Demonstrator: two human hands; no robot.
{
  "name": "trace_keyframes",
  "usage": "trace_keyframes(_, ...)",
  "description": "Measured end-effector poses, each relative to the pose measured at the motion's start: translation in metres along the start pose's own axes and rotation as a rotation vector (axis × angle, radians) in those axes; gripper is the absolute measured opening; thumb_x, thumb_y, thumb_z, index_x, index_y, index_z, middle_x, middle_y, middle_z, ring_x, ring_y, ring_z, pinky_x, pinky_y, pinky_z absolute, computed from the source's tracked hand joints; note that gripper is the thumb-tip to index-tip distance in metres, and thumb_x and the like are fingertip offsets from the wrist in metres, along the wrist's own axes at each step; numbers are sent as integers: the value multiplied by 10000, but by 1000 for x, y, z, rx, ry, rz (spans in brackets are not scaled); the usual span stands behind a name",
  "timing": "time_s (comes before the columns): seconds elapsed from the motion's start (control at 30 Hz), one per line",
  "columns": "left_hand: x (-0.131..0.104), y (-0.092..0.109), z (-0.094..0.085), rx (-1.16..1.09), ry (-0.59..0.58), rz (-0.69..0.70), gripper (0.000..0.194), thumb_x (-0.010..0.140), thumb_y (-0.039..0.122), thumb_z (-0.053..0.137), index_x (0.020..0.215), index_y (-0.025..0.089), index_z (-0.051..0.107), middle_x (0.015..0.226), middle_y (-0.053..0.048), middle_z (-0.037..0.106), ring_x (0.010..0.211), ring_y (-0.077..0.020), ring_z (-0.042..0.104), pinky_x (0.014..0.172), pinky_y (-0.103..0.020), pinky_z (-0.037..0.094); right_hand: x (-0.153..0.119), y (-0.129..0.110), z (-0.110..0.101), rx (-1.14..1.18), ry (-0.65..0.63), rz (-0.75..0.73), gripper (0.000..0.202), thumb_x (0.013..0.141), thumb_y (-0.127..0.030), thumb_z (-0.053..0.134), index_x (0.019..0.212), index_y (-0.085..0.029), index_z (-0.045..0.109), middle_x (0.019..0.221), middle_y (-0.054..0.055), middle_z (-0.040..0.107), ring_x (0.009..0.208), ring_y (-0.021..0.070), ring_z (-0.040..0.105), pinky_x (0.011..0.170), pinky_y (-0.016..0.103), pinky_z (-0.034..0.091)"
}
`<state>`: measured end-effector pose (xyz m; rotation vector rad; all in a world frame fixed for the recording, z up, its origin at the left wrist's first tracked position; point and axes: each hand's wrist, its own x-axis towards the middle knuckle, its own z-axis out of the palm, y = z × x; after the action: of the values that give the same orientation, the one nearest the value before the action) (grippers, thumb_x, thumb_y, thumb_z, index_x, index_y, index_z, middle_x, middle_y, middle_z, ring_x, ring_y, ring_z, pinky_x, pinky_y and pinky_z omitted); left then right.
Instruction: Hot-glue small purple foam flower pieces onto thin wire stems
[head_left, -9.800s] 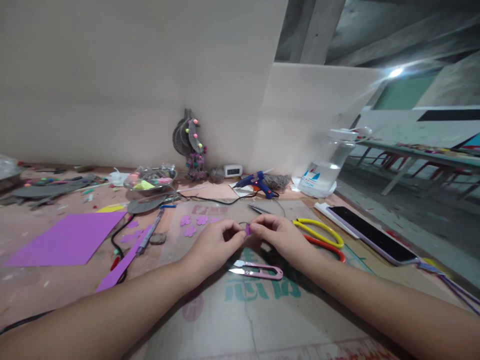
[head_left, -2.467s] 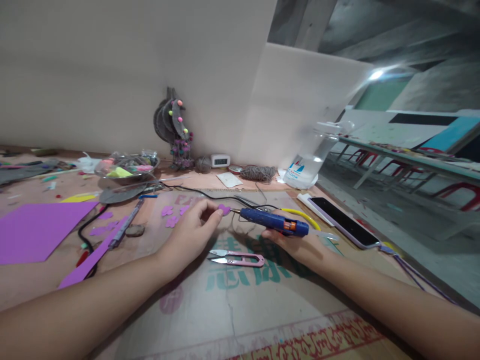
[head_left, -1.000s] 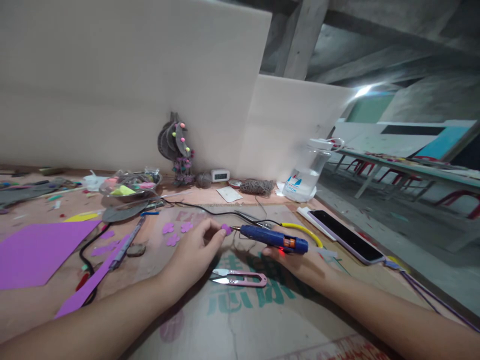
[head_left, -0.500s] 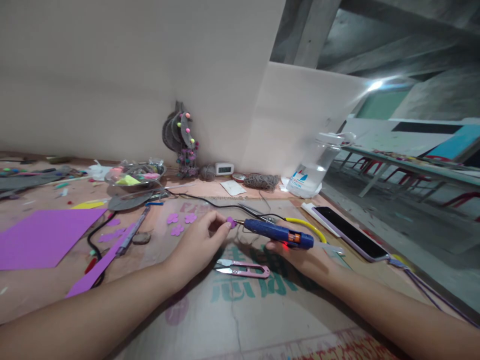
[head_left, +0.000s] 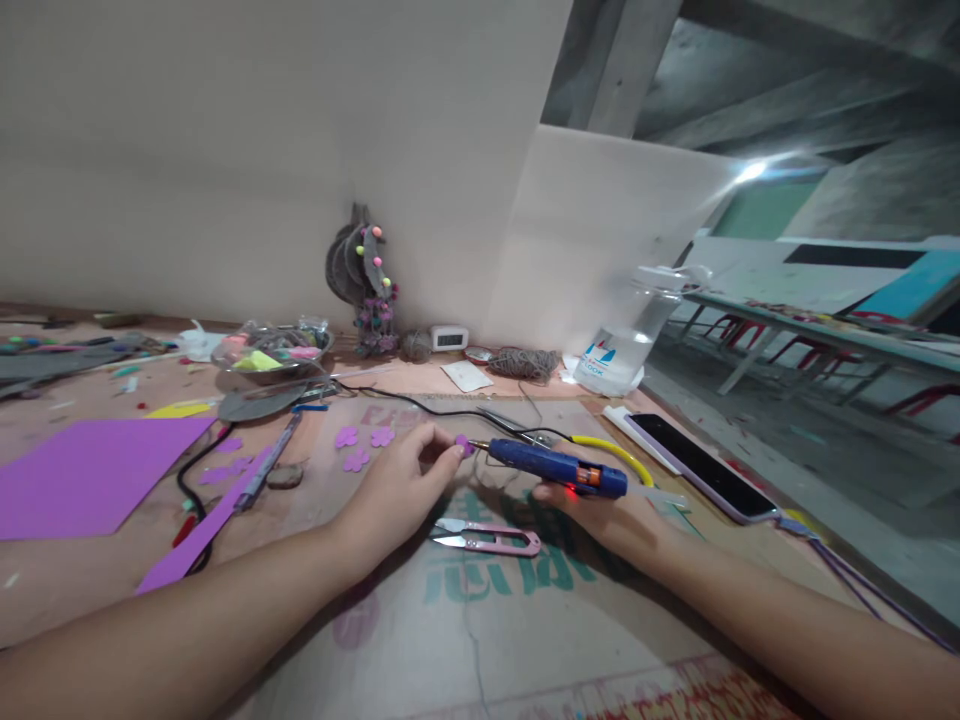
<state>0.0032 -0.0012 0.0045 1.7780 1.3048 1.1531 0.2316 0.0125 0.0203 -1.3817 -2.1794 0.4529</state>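
Observation:
Between the thumb and finger of my left hand (head_left: 416, 470) is a small purple flower cutout (head_left: 464, 446), mostly covered by the fingertips. My right hand (head_left: 592, 515) is wrapped round a blue glue gun (head_left: 551, 466) with a red light glowing under it. The gun's metal nozzle points left and meets the flower, or comes very close to it. Pink thread snips (head_left: 499, 539) lie on the board just below both hands. Several purple flower cutouts (head_left: 356, 459) rest to the left of my left hand.
Purple sheet (head_left: 82, 475), a pen (head_left: 270, 460) and a stone (head_left: 285, 476) lie at left. Behind are a bowl of bits (head_left: 274, 350), grey yarn (head_left: 523, 363) and a water jug (head_left: 622, 335). At right lies a phone (head_left: 697, 465). A black cord (head_left: 420, 402) crosses the board.
Almost nothing differs. Both hands, the flower and the glue gun keep their places, with only a very slight shift of the view.

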Motion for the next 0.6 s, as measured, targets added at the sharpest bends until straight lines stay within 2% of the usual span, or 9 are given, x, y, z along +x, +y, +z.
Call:
trace_keyframes(0.3,-2,1,-1,-12,3,-18,179,870,328,464,787,190,544,783,-1,600,764,-173,553,682,-279,386,0,3,1,-5,-15,-27,201,764,-419,568,697,-240,506,688,21,591,634,202,573,584,366,510)
trace_keyframes(0.47,-1,2,0,-52,12,-33,178,860,330,479,767,187,531,754,6,580,735,-162,543,661,-270,388,0,-1,1,24,20,26,230,745,-442,565,679,-234,491,635,7,555,590,191,559,542,339,497)
trace_keyframes(0.6,0,2,0,-97,21,-39,181,861,331,482,767,184,532,735,15,560,714,-147,532,653,-259,392,0,-2,0,33,19,5,208,738,-436,562,668,-248,509,619,11,555,573,199,550,537,336,473)
